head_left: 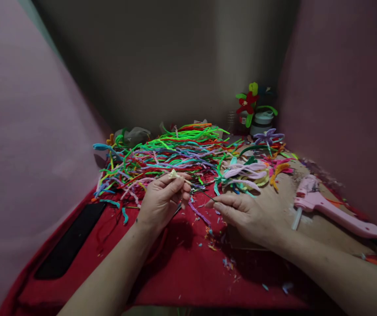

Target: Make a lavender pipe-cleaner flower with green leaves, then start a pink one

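Observation:
My left hand (162, 198) is closed in a pinch around a small bundle of pale yellow flower stamens (174, 174), whose tips fan out above the thumb. From the bundle a thin dark wire stem (206, 194) slants down to the right. The far end of that stem sits between the thumb and fingertips of my right hand (246, 214). Both hands are raised a little above the red cloth (188, 272). Just behind them lies a large heap of colourful pipe cleaners (175, 153).
A pink glue gun (336, 210) rests on a cardboard sheet (274, 215) at the right. Lilac pipe-cleaner petals (241, 170) and a purple flower (268, 137) lie beyond it. A red flower (247, 103) stands by a lidded jar (262, 123). A black flat object (72, 241) lies left.

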A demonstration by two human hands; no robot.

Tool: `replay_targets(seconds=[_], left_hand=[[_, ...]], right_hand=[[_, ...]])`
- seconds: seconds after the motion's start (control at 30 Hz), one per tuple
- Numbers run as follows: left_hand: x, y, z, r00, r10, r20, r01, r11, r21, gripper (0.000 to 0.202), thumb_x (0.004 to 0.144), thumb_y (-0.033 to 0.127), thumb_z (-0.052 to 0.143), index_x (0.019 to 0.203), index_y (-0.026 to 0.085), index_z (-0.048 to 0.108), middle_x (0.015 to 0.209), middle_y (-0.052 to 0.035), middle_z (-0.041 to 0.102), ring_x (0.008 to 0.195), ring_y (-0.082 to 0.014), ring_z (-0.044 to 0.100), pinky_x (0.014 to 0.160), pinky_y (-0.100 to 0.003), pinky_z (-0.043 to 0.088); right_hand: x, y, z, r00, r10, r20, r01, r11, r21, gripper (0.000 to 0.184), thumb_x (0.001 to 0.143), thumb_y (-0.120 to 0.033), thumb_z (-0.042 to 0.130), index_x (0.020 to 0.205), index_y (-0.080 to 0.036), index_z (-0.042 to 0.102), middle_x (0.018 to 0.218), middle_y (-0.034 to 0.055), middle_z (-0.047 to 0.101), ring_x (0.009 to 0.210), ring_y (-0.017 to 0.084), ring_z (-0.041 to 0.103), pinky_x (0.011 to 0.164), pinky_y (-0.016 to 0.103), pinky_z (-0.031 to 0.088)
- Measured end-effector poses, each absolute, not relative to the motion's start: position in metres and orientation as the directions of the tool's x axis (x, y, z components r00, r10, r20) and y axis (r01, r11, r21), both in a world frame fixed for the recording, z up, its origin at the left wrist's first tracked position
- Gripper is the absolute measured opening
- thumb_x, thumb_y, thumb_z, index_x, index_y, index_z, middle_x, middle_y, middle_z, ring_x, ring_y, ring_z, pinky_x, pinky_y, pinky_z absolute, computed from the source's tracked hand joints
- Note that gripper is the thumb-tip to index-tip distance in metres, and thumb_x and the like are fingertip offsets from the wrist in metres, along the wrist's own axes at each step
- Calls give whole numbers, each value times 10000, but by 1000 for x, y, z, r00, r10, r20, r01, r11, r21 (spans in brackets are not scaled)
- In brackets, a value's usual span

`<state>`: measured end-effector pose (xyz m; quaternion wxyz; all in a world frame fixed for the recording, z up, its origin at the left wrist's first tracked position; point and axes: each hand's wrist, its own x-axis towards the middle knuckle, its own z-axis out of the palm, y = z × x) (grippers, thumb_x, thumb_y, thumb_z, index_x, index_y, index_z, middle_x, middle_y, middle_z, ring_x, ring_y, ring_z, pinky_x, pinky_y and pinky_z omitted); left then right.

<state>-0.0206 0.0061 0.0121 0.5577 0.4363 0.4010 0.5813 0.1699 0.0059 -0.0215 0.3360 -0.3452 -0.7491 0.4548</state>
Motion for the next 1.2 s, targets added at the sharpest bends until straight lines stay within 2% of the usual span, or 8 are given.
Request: replay_targets(seconds=[0.2, 0.37, 0.47, 0.57, 0.67, 0.87, 1.2], left_hand=[[-20, 6, 13, 0, 1000, 23, -325, -22, 945, 135, 708, 217, 683, 751, 93, 656, 557, -12, 617, 429, -83, 536, 340, -165, 422], [-23, 6, 11, 52, 999, -9, -351, 26, 936, 129, 712, 234, 684, 716, 112, 644, 534, 7, 605, 393, -73, 513, 311, -161, 410], [-22, 5, 11, 60, 998, 23, -379, 1, 925, 126, 701, 216, 695, 768, 118, 655, 568, 5, 619, 431, -76, 537, 344, -165, 436], [-19, 3, 12, 83, 996, 39, -408, -2, 913, 214, 659, 176, 726, 856, 120, 663, 634, -2, 640, 493, -79, 570, 401, -166, 467], [-17, 2, 12, 76, 997, 26, -414, 8, 910, 205, 680, 204, 715, 857, 114, 662, 617, -2, 629, 471, -70, 557, 389, -156, 456], [-17, 4, 9, 73, 997, 38, -396, -6, 918, 124, 747, 225, 655, 794, 111, 663, 590, -6, 626, 446, -74, 550, 343, -154, 445], [-9, -1, 6, 6, 999, 38, -371, -33, 928, 114, 741, 216, 653, 776, 108, 656, 576, 4, 607, 433, -79, 539, 343, -179, 468]], right_hand=[[168, 4, -18, -537, 816, 213, 186, 361, -914, 302, 864, -292, 454, 637, -149, 592, 581, -23, 440, 566, 94, 360, 550, 227, 321], [168, 4, -20, -544, 804, 238, 180, 389, -903, 301, 864, -290, 453, 661, -152, 627, 565, -22, 463, 549, 93, 354, 541, 231, 319], [169, 5, -23, -537, 804, 255, 162, 395, -904, 277, 867, -290, 462, 719, -155, 654, 591, -16, 500, 563, 94, 377, 552, 233, 332], [170, 5, -26, -513, 820, 256, 149, 378, -914, 274, 872, -319, 467, 795, -159, 676, 616, -12, 522, 566, 94, 392, 549, 234, 328], [171, 5, -26, -506, 825, 253, 128, 362, -923, 277, 868, -335, 476, 821, -159, 685, 606, -16, 515, 552, 90, 385, 537, 231, 318], [170, 4, -22, -534, 811, 239, 112, 348, -931, 255, 861, -295, 482, 754, -153, 665, 592, -23, 469, 555, 88, 371, 533, 220, 316], [167, 2, -24, -514, 809, 286, 173, 425, -889, 278, 857, -269, 470, 646, -164, 617, 551, -27, 431, 556, 98, 360, 552, 234, 319]])
